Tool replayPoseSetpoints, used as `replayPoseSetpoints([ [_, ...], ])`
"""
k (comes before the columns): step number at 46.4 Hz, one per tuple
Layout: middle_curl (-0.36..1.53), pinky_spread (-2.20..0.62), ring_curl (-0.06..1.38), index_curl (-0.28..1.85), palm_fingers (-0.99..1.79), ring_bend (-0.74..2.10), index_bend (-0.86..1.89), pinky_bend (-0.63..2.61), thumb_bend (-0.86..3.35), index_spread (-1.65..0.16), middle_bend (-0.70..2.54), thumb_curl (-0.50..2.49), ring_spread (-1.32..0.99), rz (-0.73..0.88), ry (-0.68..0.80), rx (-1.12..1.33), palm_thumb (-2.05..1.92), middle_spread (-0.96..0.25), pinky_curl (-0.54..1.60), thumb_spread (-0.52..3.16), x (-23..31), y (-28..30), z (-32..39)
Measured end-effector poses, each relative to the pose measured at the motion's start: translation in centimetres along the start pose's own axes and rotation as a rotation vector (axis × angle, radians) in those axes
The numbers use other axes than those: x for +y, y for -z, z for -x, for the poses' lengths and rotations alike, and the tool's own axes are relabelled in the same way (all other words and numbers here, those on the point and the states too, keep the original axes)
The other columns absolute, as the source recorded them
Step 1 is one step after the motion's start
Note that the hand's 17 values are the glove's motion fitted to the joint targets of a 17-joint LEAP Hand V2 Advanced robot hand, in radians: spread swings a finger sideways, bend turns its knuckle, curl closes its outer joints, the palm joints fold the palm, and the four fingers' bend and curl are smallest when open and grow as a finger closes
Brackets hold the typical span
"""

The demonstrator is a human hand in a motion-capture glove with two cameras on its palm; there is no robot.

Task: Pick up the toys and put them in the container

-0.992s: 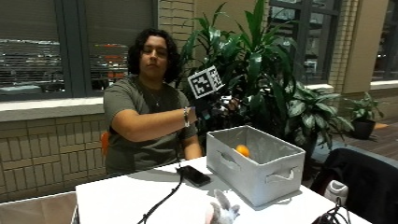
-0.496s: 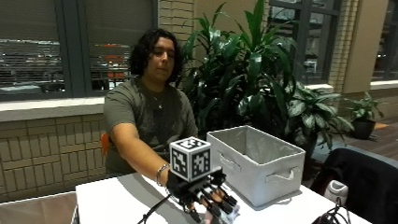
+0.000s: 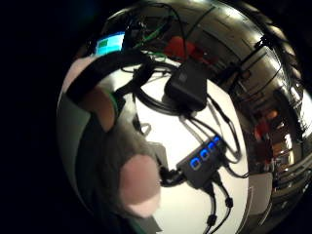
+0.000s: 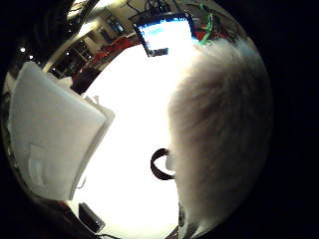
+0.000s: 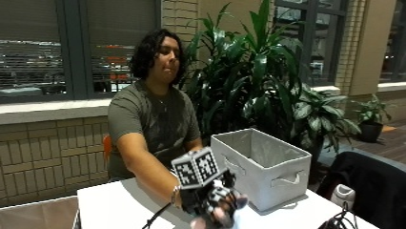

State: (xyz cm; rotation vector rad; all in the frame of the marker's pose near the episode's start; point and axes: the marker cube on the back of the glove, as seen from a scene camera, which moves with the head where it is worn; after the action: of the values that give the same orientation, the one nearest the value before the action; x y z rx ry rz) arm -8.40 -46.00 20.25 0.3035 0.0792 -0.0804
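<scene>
From my end: right hand (image 5: 212, 205) low at near bench (image 5: 120, 205) edge, fingers (image 5: 225, 215) curled round plush toy (image 4: 219, 134), grey-white fur pressed against palm in both palm views. Can't make out what kind of toy. Just beside hand, grey fabric container (image 5: 269, 167) standing upright on bench. Black hub with blue lights (image 3: 204, 163) and cables on bench near hand. Big plant (image 5: 254, 81) behind container.

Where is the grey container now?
In the outside view, the grey container stands on the white table, just beside the gloved right hand, before the plants.
</scene>
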Motion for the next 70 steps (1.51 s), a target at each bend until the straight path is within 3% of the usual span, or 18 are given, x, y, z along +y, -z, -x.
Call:
replayPoseSetpoints([
  [10,0.93,-0.32,0.68,0.75,0.71,0.98,0.66,1.10,0.24,-0.37,0.70,0.43,-0.51,-0.194,0.189,-0.248,0.40,-0.39,0.48,1.43,0.6,15.7,9.0],
  [17,1.00,-0.33,0.72,0.84,0.69,1.03,0.68,1.17,0.24,-0.38,0.74,0.47,-0.54,-0.165,0.372,-0.450,0.41,-0.43,0.51,1.44,0.0,23.4,18.3],
  [25,1.05,-0.34,0.75,0.94,0.65,1.07,0.69,1.21,0.22,-0.38,0.77,0.50,-0.55,-0.116,0.439,-0.488,0.39,-0.45,0.52,1.45,-2.1,25.8,26.9],
  [32,1.06,-0.33,0.76,1.01,0.56,1.07,0.68,1.18,0.16,-0.38,0.75,0.50,-0.53,-0.052,0.405,-0.522,0.32,-0.46,0.50,1.43,-3.1,25.1,29.5],
  [34,1.04,-0.30,0.74,1.00,0.42,0.98,0.69,1.15,0.12,-0.37,0.71,0.47,-0.52,-0.016,0.394,-0.525,0.25,-0.45,0.49,1.44,-3.1,24.8,29.5],
  [37,0.96,-0.18,0.71,0.98,-0.03,0.76,0.68,1.18,-0.03,-0.37,0.52,0.40,-0.44,0.048,0.380,-0.509,0.04,-0.40,0.52,1.31,-2.8,24.5,28.6],
  [40,0.90,-0.11,0.67,0.91,-0.19,0.62,0.55,1.22,-0.08,-0.37,0.42,0.39,-0.37,0.085,0.364,-0.504,-0.05,-0.35,0.51,1.19,-2.1,24.7,27.1],
  [47,0.79,-0.02,0.56,0.78,-0.09,0.51,0.38,1.11,-0.08,-0.40,0.29,0.35,-0.31,0.072,0.356,-0.467,-0.08,-0.26,0.43,1.05,1.8,26.1,21.4],
  [70,0.63,0.03,0.49,0.64,0.06,0.42,0.30,0.86,-0.08,-0.42,0.21,0.26,-0.22,0.274,0.276,-0.298,-0.10,-0.17,0.34,0.97,20.8,25.0,5.2],
])
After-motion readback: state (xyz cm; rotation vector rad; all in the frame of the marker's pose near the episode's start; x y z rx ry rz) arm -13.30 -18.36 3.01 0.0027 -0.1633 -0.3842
